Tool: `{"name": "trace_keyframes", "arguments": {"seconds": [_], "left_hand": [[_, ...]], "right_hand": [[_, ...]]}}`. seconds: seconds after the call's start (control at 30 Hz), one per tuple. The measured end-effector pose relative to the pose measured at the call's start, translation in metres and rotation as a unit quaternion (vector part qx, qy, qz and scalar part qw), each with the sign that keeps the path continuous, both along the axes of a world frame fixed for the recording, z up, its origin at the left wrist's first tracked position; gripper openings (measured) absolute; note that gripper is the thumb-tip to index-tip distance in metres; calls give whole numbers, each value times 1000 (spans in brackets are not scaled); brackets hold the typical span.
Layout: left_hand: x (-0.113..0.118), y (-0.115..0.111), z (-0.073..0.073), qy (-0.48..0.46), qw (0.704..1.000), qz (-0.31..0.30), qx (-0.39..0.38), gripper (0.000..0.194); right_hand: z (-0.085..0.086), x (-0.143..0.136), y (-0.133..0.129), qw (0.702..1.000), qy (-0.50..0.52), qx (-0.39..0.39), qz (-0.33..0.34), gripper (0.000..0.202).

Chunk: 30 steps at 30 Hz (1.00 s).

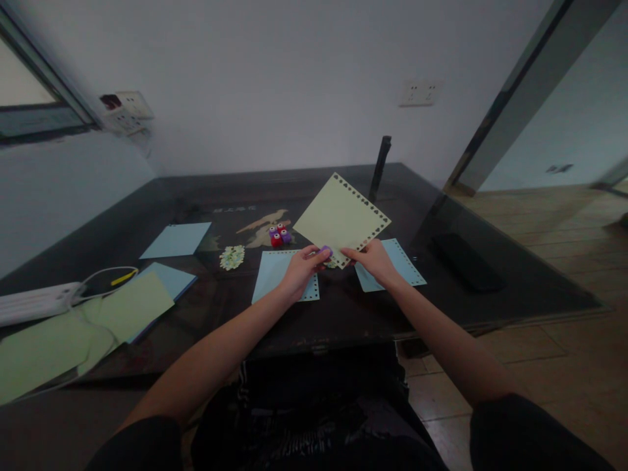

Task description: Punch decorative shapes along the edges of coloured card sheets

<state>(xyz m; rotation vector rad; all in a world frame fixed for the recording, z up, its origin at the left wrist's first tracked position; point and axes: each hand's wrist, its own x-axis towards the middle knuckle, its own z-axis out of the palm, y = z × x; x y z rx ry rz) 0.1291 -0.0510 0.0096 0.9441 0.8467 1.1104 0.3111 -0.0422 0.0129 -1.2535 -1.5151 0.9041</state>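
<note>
The left hand [305, 265] grasps what looks like a small purple plastic punch [325, 250] at the near edge of a pale-yellow paper sheet [341, 212]; beside its fingers, the right hand [373, 261] pinches the sheet. A slack pinch could skew it.

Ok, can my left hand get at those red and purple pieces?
Probably yes: the red and purple pieces sit uncovered just beyond your left hand, though it's busy holding a purple piece at the yellow sheet.
</note>
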Motion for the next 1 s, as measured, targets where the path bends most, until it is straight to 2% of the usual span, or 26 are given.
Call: {"name": "trace_keyframes", "arguments": {"seconds": [0.43,1.0], "left_hand": [[1,-1,1,10,1000,8,-3,31],[1,0,0,4,1000,12,2,30]], "right_hand": [[4,-2,-3,1000,-2,-14,-2,21],[-5,2,2,1000,0,2,3,23]]}}
